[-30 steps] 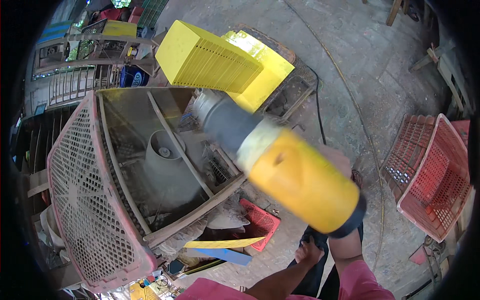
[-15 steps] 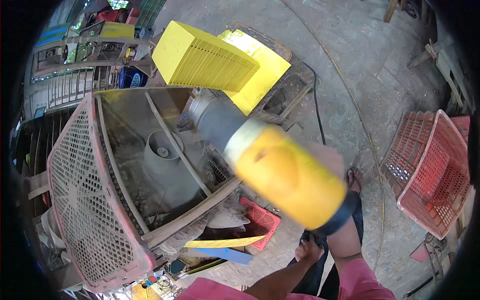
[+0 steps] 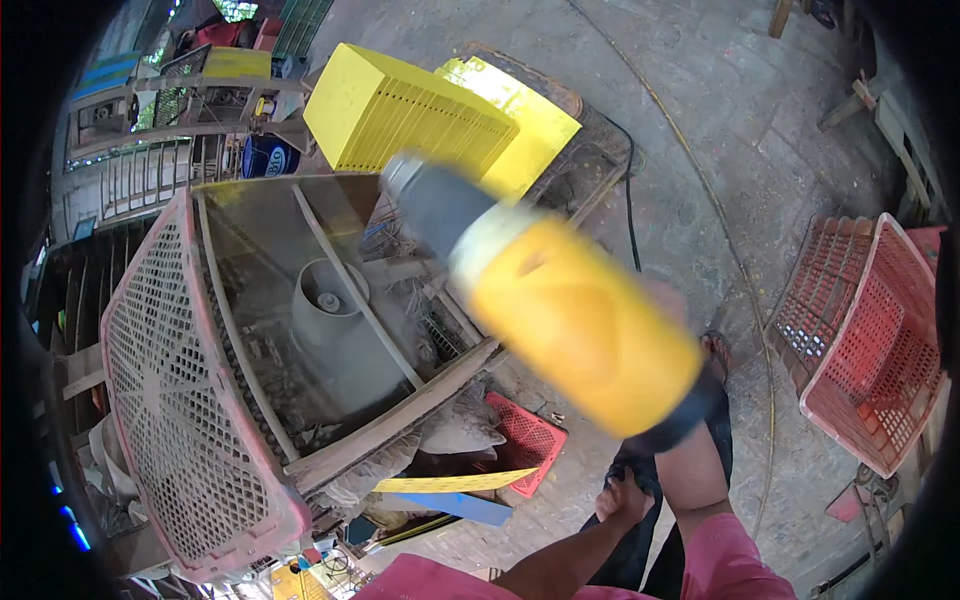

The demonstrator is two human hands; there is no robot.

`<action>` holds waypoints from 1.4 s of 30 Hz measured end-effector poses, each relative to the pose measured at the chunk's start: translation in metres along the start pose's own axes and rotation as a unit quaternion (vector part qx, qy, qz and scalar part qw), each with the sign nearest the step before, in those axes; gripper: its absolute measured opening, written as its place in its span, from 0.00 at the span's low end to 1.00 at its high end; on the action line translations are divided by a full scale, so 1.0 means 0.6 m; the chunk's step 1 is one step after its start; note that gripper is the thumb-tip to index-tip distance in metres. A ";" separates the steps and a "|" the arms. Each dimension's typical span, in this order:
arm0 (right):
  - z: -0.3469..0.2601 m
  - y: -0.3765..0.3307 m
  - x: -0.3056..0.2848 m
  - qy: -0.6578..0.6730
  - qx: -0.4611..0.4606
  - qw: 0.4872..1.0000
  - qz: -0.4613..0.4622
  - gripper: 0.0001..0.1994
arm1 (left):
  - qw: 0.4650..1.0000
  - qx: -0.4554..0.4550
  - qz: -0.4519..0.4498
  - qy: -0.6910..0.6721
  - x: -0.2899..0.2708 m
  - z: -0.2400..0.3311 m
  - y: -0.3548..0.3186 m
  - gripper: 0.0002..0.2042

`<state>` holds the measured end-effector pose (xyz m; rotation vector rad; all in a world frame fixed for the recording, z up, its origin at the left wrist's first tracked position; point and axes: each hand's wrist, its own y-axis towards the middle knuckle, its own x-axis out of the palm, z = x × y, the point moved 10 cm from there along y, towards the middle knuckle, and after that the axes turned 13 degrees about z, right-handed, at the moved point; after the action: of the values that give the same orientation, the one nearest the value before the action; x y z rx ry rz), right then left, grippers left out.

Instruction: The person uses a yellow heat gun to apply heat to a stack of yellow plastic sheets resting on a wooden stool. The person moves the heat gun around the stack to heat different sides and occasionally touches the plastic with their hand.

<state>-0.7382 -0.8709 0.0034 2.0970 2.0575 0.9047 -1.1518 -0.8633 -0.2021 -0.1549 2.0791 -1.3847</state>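
Note:
A large yellow bottle (image 3: 585, 325) with a pale band, a dark neck and a dark base fills the middle of the view, tilted and blurred. My right hand (image 3: 665, 300) is behind it, its arm running up from below; only a blurred bit of the hand shows beside the bottle, which it appears to grip. Low down, my left hand (image 3: 625, 495) is closed in front of my dark trousers. Whatever may be in its fingers is hidden.
On the left stands a wooden frame with a pink mesh crate (image 3: 175, 390) and a dusty machine part (image 3: 330, 290). Yellow panels (image 3: 410, 110) are stacked beyond. A red crate (image 3: 865, 350) lies at right. A cable (image 3: 715, 205) crosses the floor.
The bottle has shifted slightly up and to the right in view, still tilted the same way. My left hand stays closed by my trousers.

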 end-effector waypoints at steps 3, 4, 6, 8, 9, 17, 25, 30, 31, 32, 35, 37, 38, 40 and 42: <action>0.004 -0.029 0.068 -0.103 0.058 0.981 -0.154 0.17 | 1.000 0.004 -0.003 -0.018 0.010 0.008 -0.009 0.36; 0.008 -0.033 0.069 -0.105 0.063 0.983 -0.140 0.16 | 1.000 0.014 0.003 -0.020 0.010 0.007 -0.006 0.36; 0.015 -0.036 0.037 -0.041 0.016 0.998 -0.045 0.16 | 1.000 0.006 -0.006 -0.013 0.006 0.006 -0.007 0.35; 0.064 -0.060 -0.019 0.030 0.153 0.987 0.051 0.16 | 1.000 0.007 -0.008 0.001 -0.009 0.008 -0.005 0.35; 0.095 -0.088 -0.040 0.077 0.234 0.964 0.100 0.16 | 1.000 -0.001 -0.011 -0.004 -0.009 0.010 -0.009 0.35; 0.030 -0.016 -0.009 -0.048 0.071 0.996 -0.021 0.17 | 1.000 0.015 -0.012 0.009 -0.004 0.007 -0.003 0.36; 0.167 -0.143 -0.020 0.307 0.476 0.811 0.147 0.15 | 1.000 0.003 -0.014 0.001 0.015 0.011 -0.001 0.37; 0.198 -0.138 -0.110 0.151 0.364 0.884 0.252 0.17 | 1.000 -0.017 -0.022 -0.007 -0.004 0.015 -0.012 0.36; 0.181 -0.118 -0.109 0.093 0.318 0.920 0.208 0.17 | 1.000 -0.014 -0.023 -0.006 -0.006 0.017 -0.011 0.36; 0.147 -0.088 -0.095 0.026 0.256 0.956 0.138 0.18 | 1.000 -0.010 -0.016 -0.007 -0.009 0.017 -0.011 0.36; 0.070 -0.043 -0.035 -0.120 0.100 0.987 -0.026 0.19 | 1.000 -0.003 0.003 -0.009 -0.014 0.018 -0.008 0.36; 0.089 -0.060 -0.026 -0.134 0.162 0.975 -0.071 0.21 | 1.000 0.001 0.009 -0.012 -0.010 0.018 -0.003 0.35; 0.097 -0.068 -0.033 -0.119 0.162 0.978 -0.056 0.21 | 1.000 -0.004 0.003 -0.012 -0.011 0.018 -0.005 0.35; 0.132 -0.097 -0.064 -0.107 0.229 0.967 -0.003 0.20 | 1.000 -0.013 -0.012 -0.013 -0.016 0.022 -0.009 0.35; 0.197 -0.157 -0.111 0.029 0.328 0.927 0.180 0.18 | 1.000 -0.014 -0.013 -0.009 -0.020 0.022 -0.009 0.36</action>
<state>-0.7651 -0.8821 -0.1595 2.8800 2.2671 0.3021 -1.1362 -0.8709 -0.1954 -0.2054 2.0884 -1.3644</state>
